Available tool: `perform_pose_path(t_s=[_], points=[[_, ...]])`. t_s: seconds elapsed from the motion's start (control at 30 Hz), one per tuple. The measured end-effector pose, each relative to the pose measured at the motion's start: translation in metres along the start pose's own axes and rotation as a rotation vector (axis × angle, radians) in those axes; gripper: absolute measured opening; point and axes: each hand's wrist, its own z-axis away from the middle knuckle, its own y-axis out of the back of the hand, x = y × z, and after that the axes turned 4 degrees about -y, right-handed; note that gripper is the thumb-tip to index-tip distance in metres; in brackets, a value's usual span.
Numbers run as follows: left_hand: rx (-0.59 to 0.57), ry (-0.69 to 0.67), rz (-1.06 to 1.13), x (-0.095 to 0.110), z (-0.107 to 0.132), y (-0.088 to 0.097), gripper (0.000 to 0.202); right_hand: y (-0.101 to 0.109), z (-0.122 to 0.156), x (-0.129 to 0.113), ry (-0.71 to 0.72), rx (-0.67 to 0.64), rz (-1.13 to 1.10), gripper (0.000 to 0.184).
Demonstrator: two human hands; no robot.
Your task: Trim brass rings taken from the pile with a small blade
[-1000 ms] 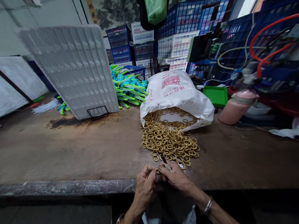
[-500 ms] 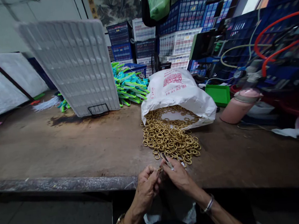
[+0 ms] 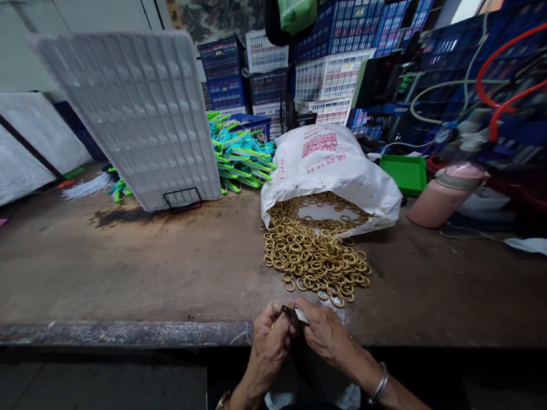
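My left hand (image 3: pixel 270 340) is closed over the table's front edge, its fingers pinching a small gold ring (image 3: pixel 275 323) that is mostly hidden. Facing it, my right hand (image 3: pixel 327 333) grips a small knife-like tool (image 3: pixel 301 315) with a pale body and a dark tip. That tip meets the fingers of my left hand; its exact kind is unclear. Just beyond both hands lies a heap of gold rings (image 3: pixel 314 256), spilling from the mouth of a white sack (image 3: pixel 331 161) with red print.
A ribbed white panel (image 3: pixel 136 121) stands upright on a black wire stand (image 3: pixel 182 200) at left. Behind are green and blue pieces (image 3: pixel 243 156) and stacked crates (image 3: pixel 334 75). A green tray (image 3: pixel 403 174) and pink bottle (image 3: pixel 447 195) stand right of the sack on the wooden table (image 3: pixel 92 272).
My right hand has turned the tool so that its dark tip now points left to my left hand's fingers. Before, it pointed up towards the rings. The view has shifted slightly.
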Motion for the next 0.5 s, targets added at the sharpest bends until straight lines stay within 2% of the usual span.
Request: perform_pose_path(t_s=[0.13, 0.23, 0.37, 0.5], points=[[-0.045, 0.005, 0.018, 0.0, 0.008, 0.003, 0.031, -0.008, -0.008, 0.015, -0.098, 0.054, 0.116, 0.023], [-0.094, 0.028, 0.14, 0.003, 0.012, 0.005, 0.027, -0.009, -0.015, 0.021, -0.168, 0.124, 0.197, 0.022], [-0.061, 0.079, 0.34, 0.005, 0.01, 0.007, 0.028, -0.004, -0.025, 0.012, -0.137, 0.172, 0.197, 0.024], [-0.011, 0.113, 0.401, 0.004, 0.007, 0.012, 0.028, -0.005, -0.036, 0.002, -0.182, 0.143, 0.263, 0.02]])
